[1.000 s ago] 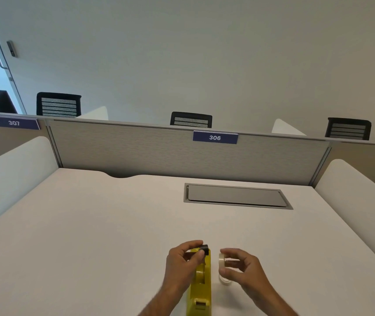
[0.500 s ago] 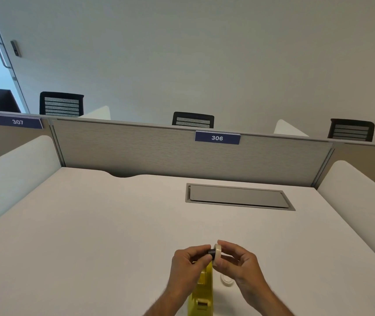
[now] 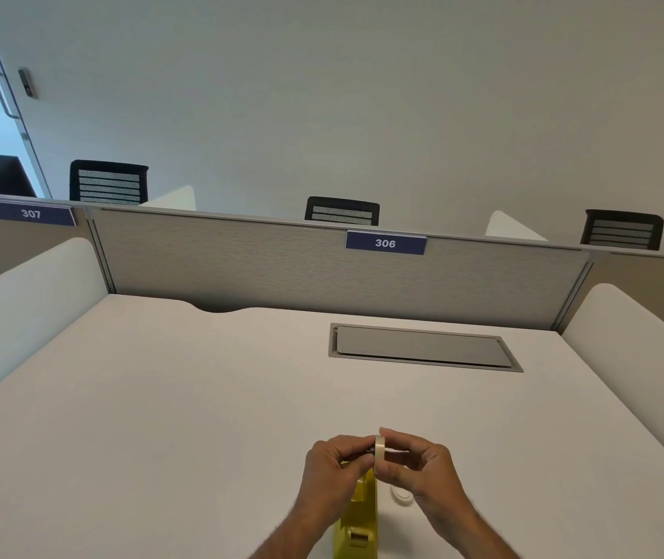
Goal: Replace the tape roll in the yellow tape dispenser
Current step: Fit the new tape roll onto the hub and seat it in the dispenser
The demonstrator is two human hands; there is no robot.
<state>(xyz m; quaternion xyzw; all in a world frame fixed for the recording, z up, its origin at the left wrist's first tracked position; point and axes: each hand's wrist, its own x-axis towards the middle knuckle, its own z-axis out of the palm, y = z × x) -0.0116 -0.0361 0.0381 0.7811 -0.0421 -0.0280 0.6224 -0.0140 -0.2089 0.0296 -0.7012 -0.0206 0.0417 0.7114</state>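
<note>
Office cubicle setting: a white desk [image 3: 161, 417] bounded by a grey partition carrying the label 306 [image 3: 385, 243], with a closed cable hatch [image 3: 423, 347] at 1 o'clock from the hands.

The yellow tape dispenser [image 3: 358, 514] stands on the desk at 6 o'clock, just below the hands. One second earlier the hands were apart, the left at the dispenser with a dark spindle [image 3: 371, 450], the right holding a tape roll [image 3: 379, 447]. Now both meet above the dispenser. The left hand [image 3: 332, 474] has its fingers closed on the spindle; the right hand [image 3: 419, 468] pinches the roll, held on edge.

Judgement: the spindle is being pressed into the roll's core; how far it is seated cannot be told. A second pale ring [image 3: 401, 496], probably the spent roll, lies at 4 o'clock from the dispenser.
</note>
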